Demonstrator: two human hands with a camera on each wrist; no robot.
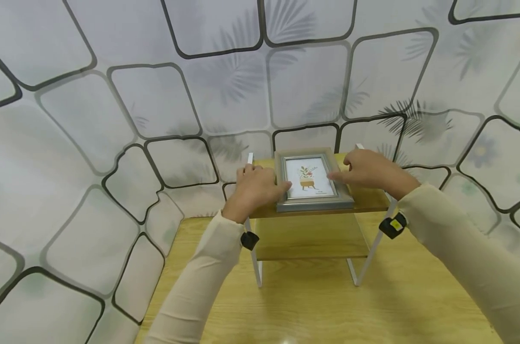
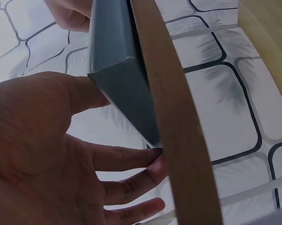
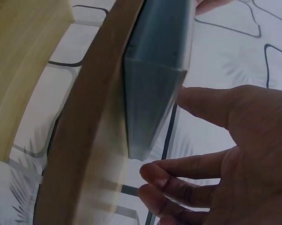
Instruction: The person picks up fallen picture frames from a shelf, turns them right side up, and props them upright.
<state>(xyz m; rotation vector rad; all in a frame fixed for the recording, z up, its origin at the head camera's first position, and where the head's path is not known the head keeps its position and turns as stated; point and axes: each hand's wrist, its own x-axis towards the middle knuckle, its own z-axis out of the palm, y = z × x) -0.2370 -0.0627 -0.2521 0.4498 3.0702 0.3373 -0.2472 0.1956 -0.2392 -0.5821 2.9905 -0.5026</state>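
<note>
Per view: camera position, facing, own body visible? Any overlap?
Head: on the head, facing forward and down at the framed picture on the table; left hand, right hand, sleeves show.
Left wrist: on that wrist, facing the frame's front-left corner; palm, fingers show.
Right wrist: likewise, front-right corner; palm, fingers show.
Wrist views share frame, table.

1 frame (image 1: 309,178), 1 table (image 1: 367,198), 2 grips (image 1: 260,186) (image 1: 371,169), 2 sleeves (image 1: 199,286) (image 1: 461,253), 2 wristbands (image 1: 249,240) (image 1: 392,225).

Both arms (image 1: 199,282) reach forward, left hand (image 1: 258,188) and right hand (image 1: 370,168) apart, thumbs (image 1: 338,177) pointing inward
</note>
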